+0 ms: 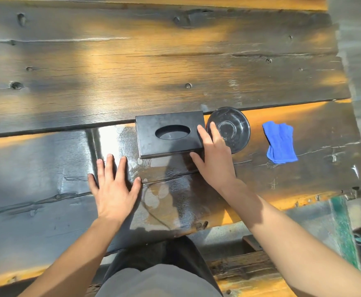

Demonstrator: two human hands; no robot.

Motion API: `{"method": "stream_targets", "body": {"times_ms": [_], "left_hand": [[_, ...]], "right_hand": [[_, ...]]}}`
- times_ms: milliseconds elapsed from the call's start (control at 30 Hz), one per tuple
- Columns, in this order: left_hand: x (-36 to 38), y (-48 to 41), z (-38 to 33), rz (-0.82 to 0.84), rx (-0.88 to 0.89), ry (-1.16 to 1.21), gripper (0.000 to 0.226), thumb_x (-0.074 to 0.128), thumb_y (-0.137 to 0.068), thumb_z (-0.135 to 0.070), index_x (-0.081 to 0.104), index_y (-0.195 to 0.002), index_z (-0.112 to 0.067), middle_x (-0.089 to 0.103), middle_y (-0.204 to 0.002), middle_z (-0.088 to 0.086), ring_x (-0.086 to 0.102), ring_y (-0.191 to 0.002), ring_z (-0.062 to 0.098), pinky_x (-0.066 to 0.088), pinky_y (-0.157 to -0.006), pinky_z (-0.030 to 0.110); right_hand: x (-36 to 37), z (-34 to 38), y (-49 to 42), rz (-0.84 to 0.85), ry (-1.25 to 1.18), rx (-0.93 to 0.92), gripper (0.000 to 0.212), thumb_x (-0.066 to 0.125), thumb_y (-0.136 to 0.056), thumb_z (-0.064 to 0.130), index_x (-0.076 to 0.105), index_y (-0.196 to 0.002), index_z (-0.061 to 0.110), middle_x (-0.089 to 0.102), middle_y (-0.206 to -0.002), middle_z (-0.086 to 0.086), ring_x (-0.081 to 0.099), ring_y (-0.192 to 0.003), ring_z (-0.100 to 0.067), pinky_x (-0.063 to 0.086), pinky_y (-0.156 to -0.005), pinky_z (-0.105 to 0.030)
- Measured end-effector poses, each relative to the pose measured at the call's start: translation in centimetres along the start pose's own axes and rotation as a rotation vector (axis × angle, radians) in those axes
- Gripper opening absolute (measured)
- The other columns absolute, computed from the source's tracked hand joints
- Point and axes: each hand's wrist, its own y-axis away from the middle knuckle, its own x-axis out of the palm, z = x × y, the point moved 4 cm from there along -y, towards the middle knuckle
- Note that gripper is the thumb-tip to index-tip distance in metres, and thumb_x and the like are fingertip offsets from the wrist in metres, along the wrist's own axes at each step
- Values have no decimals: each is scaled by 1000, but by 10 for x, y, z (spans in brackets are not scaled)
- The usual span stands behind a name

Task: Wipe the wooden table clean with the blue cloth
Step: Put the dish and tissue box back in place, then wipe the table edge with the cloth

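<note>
The dark wooden table [154, 67] of rough planks fills the view, with a wet sheen near its front middle. A crumpled blue cloth [279, 142] lies alone on the table at the right, with no hand on it. My left hand [114, 187] rests flat on the table with fingers spread, left of a black tissue box [170, 133]. My right hand [215, 155] lies open against the box's right end, fingers reaching up between the box and a dark glass dish [232, 129]. The cloth is well to the right of my right hand.
The tissue box and the glass dish stand side by side in the middle of the table. The table's right edge runs just past the cloth. Below the front edge are my lap and a wooden bench [246, 269], with a green post [344, 232] at the right.
</note>
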Motion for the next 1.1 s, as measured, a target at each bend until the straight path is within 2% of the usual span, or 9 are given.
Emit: {"method": "stream_targets", "body": {"times_ms": [100, 200, 433, 500, 567, 700, 833, 967, 1100], "left_hand": [[-14, 1, -17, -144, -18, 114, 50, 50, -88, -34, 64, -131, -13, 48, -150, 15, 37, -147, 33, 12, -123, 56], [-12, 13, -47, -225, 90, 233, 38, 51, -83, -27, 68, -112, -11, 59, -116, 10, 54, -113, 32, 31, -105, 53], [35, 30, -167, 60, 468, 192, 24, 57, -89, -24, 73, -98, -10, 68, -96, 7, 64, -88, 31, 47, -87, 44], [49, 31, -208, 126, 529, 152, 30, 57, -93, -28, 73, -109, -8, 68, -106, 9, 65, -95, 32, 50, -87, 45], [66, 34, -247, 190, 571, 135, 42, 56, -95, -33, 68, -128, -9, 64, -132, 12, 59, -124, 32, 47, -104, 47], [106, 45, -307, 256, 591, 143, 61, 55, -98, -38, 48, -154, -14, 35, -167, 11, 27, -157, 30, 22, -126, 46], [142, 52, -318, 213, 536, -86, 72, 43, -102, -52, 29, -164, -19, 17, -174, 9, 8, -161, 29, -3, -127, 46], [155, 55, -319, 96, 508, -162, 76, 51, -92, -55, 41, -159, -20, 30, -170, 11, 19, -159, 30, 7, -128, 50], [160, 57, -318, 30, 519, -229, 80, 51, -92, -55, 36, -161, -18, 23, -172, 11, 14, -160, 30, 8, -128, 52]], "right_hand": [[-3, -17, 15, -22, -39, 34, 60, 60, -97, 36, 38, -152, 23, 32, -164, -9, 39, -145, -30, 45, -107, -50], [-4, -45, 33, -55, -83, 90, 48, 53, -100, 34, 48, -145, 19, 40, -160, -6, 44, -142, -28, 45, -108, -50], [-14, -131, 59, -158, -187, 283, 39, 56, -100, 23, 60, -137, 11, 51, -153, -8, 46, -140, -30, 40, -114, -48], [-19, -160, 60, -179, -210, 359, 38, 56, -101, 23, 60, -137, 11, 53, -152, -9, 45, -142, -30, 38, -116, -48], [-25, -188, 55, -219, -204, 385, 37, 57, -100, 20, 62, -135, 10, 56, -149, -9, 48, -139, -33, 39, -113, -47], [-39, -247, 26, -153, -135, 407, 44, 55, -101, 28, 54, -143, 18, 46, -157, -8, 39, -144, -34, 37, -112, -51], [-42, -277, -9, -70, -61, 279, 54, 53, -100, 39, 46, -151, 24, 35, -163, -12, 31, -149, -34, 37, -111, -54], [-32, -289, -29, 13, 38, 232, 57, 51, -99, 50, 43, -153, 34, 28, -167, -7, 28, -150, -30, 39, -108, -48], [-28, -295, -29, -81, 112, 145, 54, 53, -96, 51, 52, -147, 33, 46, -153, -15, 46, -135, -37, 49, -87, -47]]}}
